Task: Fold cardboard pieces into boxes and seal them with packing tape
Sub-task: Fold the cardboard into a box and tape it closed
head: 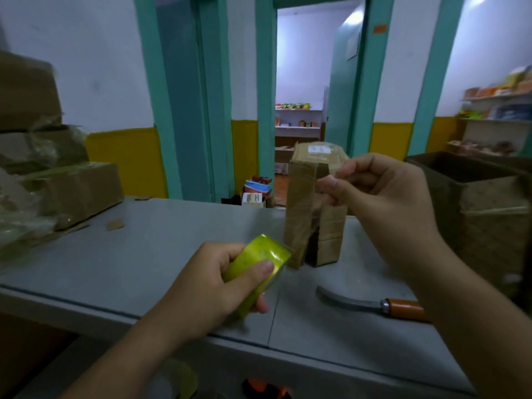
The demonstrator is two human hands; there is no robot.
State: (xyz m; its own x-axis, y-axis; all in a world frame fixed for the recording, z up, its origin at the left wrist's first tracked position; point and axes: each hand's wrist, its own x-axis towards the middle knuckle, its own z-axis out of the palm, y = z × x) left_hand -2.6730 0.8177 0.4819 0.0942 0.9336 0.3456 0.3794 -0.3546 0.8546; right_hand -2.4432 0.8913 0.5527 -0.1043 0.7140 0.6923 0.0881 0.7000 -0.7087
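Standing upright on the counter (158,254), the cardboard box (299,214) sits just beyond both hands, already partly taped. The left grip (213,286) curls round the tape roll (259,254); the right grip (385,194) pinches what looks like the tape end (325,177). The tape is likely thin, sticky and quick to fold on itself, so hold it taut. The box looks light and easily tipped.

Blurred boxes (86,190), perhaps plastic-wrapped
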